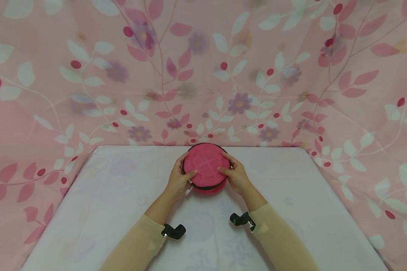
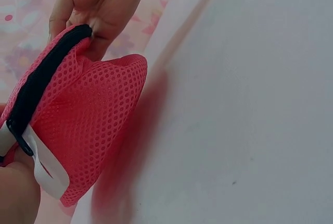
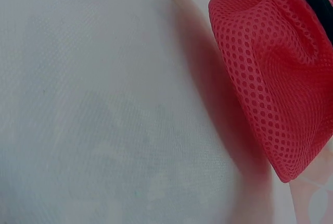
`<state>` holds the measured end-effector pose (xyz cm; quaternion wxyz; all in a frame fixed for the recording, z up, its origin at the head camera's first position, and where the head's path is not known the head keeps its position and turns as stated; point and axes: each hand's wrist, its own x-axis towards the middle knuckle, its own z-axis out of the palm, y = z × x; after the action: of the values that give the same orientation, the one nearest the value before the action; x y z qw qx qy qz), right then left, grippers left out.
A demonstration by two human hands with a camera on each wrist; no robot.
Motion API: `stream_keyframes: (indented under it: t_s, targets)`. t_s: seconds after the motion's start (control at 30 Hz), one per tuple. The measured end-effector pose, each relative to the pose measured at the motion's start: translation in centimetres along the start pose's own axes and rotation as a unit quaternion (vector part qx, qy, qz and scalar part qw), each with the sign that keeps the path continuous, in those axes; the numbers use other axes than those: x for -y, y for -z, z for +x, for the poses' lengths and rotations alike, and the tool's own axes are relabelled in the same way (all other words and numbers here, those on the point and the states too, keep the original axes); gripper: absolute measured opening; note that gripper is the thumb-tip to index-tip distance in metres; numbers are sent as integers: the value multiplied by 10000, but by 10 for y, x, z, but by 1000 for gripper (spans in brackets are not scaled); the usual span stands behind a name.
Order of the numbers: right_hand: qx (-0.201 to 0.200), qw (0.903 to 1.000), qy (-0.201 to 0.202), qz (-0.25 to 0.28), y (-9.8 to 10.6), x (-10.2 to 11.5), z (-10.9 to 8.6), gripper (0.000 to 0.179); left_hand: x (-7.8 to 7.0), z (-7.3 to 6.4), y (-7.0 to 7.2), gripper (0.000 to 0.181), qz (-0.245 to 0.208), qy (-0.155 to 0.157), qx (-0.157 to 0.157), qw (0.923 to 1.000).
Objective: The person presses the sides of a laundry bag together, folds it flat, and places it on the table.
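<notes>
A round pink mesh bag [image 1: 206, 162] with a black zip around its edge is held between both hands over the far part of the table. My left hand [image 1: 179, 176] grips its left edge, thumb on the top face. On the opposite edge, my right hand [image 1: 236, 176] holds it the same way. Seen from the left wrist, the black zip [image 2: 44, 81] ends in a puller beside a white fabric tag [image 2: 48, 166] near the left thumb. Below the zip, the soft mesh side [image 3: 260, 73] sags in folds in the right wrist view.
A white cloth covers the table [image 1: 122, 195], and the bag casts a pinkish shadow on it. Floral pink fabric [image 1: 203, 75] hangs behind and along both sides. Black wrist devices [image 1: 174, 231] stick out from both beige sleeves [image 1: 285, 237].
</notes>
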<state>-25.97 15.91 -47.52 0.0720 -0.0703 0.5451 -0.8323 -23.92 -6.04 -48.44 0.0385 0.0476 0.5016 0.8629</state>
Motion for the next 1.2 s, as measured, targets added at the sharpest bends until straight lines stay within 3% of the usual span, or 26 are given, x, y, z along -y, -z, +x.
stream_keyframes:
  t_s: [0.17,0.7,1.2]
  targets:
    - [65,9998,-40,-184,1,0,0,73,-1,2,1,81,28,4,-52,10000]
    - [234,9989,-43,-410,1,1,0,68,-8,2,9,81,572,63,301,9979]
    - [224,9997,-119,34,-2,3,1,69,-12,5,11,81,641,107,363,9972]
